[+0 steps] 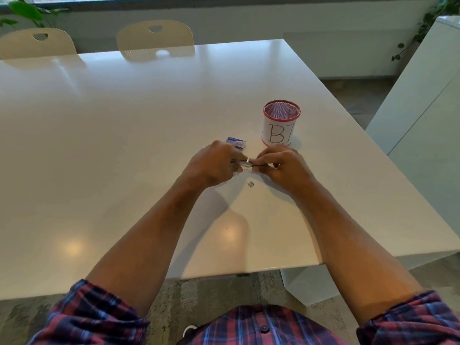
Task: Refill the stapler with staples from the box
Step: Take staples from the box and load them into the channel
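My left hand [216, 163] and my right hand [283, 165] meet over the white table [124, 145], both closed on a small metallic stapler [247, 164] held between them; most of it is hidden by my fingers. A strip of staples in my fingers cannot be told apart from the stapler. The small blue-and-white staple box [237, 142] lies just behind my left hand. A short loose piece of staples [251, 184] rests on the table just in front of my hands.
A red mesh pen cup [281, 123] with a white paper label stands behind my right hand. Two cream chairs [155, 38] are at the far table edge. A white cabinet [423, 108] stands to the right.
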A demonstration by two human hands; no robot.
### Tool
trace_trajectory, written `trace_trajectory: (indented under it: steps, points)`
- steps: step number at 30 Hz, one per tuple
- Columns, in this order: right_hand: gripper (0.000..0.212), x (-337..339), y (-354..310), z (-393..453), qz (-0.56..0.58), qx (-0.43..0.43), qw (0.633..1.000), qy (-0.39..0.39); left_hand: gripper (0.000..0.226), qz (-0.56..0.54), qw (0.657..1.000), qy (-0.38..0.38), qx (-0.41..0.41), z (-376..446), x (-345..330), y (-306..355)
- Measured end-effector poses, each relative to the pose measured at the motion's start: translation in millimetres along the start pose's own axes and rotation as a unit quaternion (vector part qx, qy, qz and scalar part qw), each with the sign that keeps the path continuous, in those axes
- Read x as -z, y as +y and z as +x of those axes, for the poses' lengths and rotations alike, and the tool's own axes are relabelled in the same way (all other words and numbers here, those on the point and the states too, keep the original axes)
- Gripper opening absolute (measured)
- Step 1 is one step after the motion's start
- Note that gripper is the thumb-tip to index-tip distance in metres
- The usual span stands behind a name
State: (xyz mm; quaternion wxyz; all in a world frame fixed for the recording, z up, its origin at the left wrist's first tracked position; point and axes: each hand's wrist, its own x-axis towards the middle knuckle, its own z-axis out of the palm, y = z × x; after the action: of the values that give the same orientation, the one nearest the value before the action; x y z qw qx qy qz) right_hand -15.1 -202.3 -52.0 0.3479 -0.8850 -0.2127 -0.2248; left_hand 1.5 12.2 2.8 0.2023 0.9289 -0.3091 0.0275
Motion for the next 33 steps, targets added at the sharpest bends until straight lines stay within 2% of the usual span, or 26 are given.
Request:
trace_trajectory:
  steps: [2, 5, 7, 12, 20, 24, 27, 31, 33]
  points:
    - [0.015, -1, -2, 0, -0.003, -0.007, 1.0, 0.002, 0.03, -0.008, 1.0, -0.013, 0.015, 0, 0, -2]
    - [0.019, 1, -2, 3, 0.027, -0.031, 0.998, 0.056, 0.028, -0.114, 0.992, 0.047, 0.042, 0, 5, 1]
    - [0.02, 4, -3, 5, 0.039, -0.042, 0.996, 0.069, 0.027, -0.149, 0.986, 0.053, 0.058, 0, 8, 1]
    - [0.019, 3, -7, 3, 0.093, -0.083, 0.991, 0.056, 0.047, -0.155, 0.987, 0.008, 0.038, -2, 10, -2]
    - [0.008, 2, -9, 6, 0.19, -0.16, 0.968, 0.04, 0.033, -0.152, 0.985, 0.007, 0.085, -3, 13, -4]
    - [0.016, 4, -7, 6, 0.209, -0.17, 0.962, 0.046, 0.037, -0.174, 0.981, 0.002, 0.088, -2, 12, -8]
    - [0.022, 9, -6, 4, 0.185, -0.138, 0.972, 0.039, 0.044, -0.16, 0.984, 0.016, 0.081, -3, 8, -8]
    - [0.021, 5, -3, 1, 0.076, -0.092, 0.993, -0.003, 0.04, -0.137, 0.987, 0.073, 0.03, -2, -6, -6]
    - [0.021, 2, -5, 1, 0.027, -0.07, 0.997, -0.02, 0.039, -0.123, 0.989, 0.076, 0.022, 0, -12, -5]
